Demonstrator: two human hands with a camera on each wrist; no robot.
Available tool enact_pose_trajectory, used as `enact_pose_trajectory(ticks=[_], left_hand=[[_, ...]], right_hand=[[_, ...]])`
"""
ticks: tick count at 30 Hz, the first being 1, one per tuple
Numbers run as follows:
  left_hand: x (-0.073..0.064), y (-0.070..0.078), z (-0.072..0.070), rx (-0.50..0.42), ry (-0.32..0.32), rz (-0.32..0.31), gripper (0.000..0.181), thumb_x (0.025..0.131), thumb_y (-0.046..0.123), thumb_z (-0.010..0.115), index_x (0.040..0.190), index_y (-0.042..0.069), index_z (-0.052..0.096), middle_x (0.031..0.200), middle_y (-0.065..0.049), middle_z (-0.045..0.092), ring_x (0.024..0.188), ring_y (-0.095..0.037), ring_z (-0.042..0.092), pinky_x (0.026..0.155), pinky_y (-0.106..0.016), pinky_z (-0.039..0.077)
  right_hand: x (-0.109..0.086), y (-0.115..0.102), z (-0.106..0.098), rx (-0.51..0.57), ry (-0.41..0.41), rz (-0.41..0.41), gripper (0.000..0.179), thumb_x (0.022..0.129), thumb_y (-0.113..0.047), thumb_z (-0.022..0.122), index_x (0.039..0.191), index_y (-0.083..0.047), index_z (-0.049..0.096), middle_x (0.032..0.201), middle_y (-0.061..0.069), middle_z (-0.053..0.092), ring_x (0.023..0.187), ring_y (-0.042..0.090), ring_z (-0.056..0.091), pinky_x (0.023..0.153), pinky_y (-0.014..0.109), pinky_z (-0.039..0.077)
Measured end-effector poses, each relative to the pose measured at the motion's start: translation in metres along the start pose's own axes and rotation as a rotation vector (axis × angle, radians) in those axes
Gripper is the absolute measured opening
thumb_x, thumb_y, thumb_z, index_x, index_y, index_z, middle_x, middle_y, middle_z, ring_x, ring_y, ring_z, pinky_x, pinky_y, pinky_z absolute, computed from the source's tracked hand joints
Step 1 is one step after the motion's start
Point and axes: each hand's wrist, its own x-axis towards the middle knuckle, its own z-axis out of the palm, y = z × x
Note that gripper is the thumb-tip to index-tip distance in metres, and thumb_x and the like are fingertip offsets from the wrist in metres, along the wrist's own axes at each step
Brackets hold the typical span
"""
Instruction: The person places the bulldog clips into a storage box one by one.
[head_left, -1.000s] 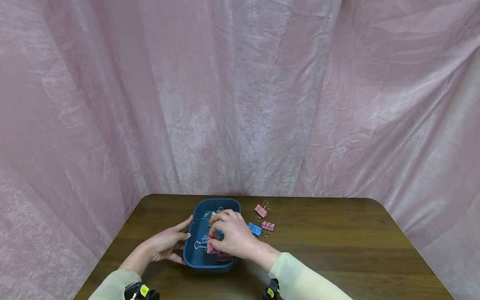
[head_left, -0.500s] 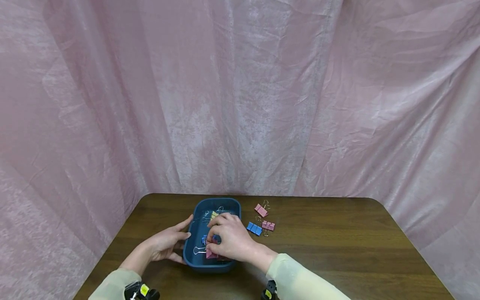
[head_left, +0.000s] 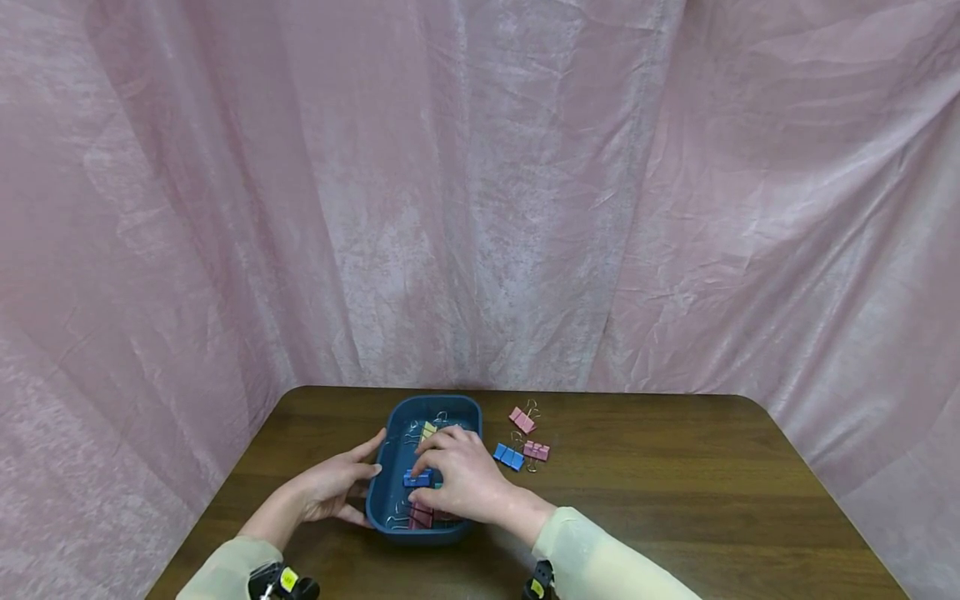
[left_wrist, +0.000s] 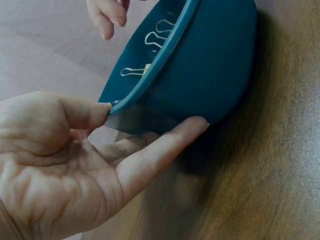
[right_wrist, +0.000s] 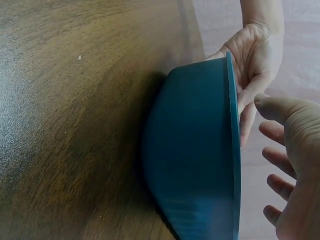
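A dark blue-green plastic box (head_left: pixel 393 454) stands on the table. My left hand (head_left: pixel 330 489) holds its left side, with the thumb at the rim and straight fingers against the outer wall (left_wrist: pixel 210 65). Over the box hovers my right hand (head_left: pixel 465 479), its fingers loosely bent and thumb apart, holding nothing visible. Inside lie a yellow binder clip (head_left: pixel 428 431), a blue binder clip (head_left: pixel 417 479) and a dark pink binder clip (head_left: pixel 421 517). The right hand hides part of the contents. Silver clip handles (left_wrist: pixel 152 39) show past the rim in the left wrist view.
Right of the box lie a pink binder clip (head_left: pixel 522 420), a blue binder clip (head_left: pixel 509 457) and another pink binder clip (head_left: pixel 536 451). The brown wooden table (head_left: pixel 660 492) extends to the right. A pink curtain (head_left: pixel 480 200) hangs behind it.
My right hand has let go of a pink binder clip, which now lies lower in the box near its front. The thumb and fingers have spread apart. The left hand stays put.
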Motion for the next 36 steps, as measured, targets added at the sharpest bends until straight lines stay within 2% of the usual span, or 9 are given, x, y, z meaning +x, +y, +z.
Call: enact_pose_trajectory(ticks=[19,27,36], left_hand=[[-0.001,0.001,0.001,0.002,-0.007,0.001,0.072,0.110,0.019,0.043,0.166,0.021,-0.004,0.148,-0.038,0.039,0.122,-0.045,0.058,0.080,-0.064,0.057],[0.001,0.000,0.000,0.001,-0.004,0.005,0.069,0.111,0.017,0.039,0.166,0.021,-0.003,0.145,-0.036,0.044,0.119,-0.044,0.060,0.079,-0.064,0.057],[0.003,-0.002,-0.001,0.003,0.012,0.005,0.068,0.111,0.016,0.038,0.166,0.021,-0.002,0.146,-0.037,0.043,0.119,-0.045,0.060,0.078,-0.064,0.057]], right_hand=[[0.000,-0.001,-0.005,0.026,0.015,-0.006,0.029,0.088,-0.049,0.077,0.107,-0.027,0.079,0.128,-0.010,0.064,0.127,0.016,0.048,0.110,0.050,0.038],[0.000,-0.001,-0.011,0.046,0.030,0.001,0.030,0.088,-0.051,0.078,0.108,-0.029,0.079,0.130,-0.011,0.064,0.128,0.015,0.048,0.111,0.049,0.037],[-0.003,0.001,-0.020,0.080,0.073,-0.008,0.027,0.088,-0.047,0.078,0.108,-0.029,0.079,0.128,-0.009,0.064,0.126,0.015,0.048,0.107,0.049,0.039]])
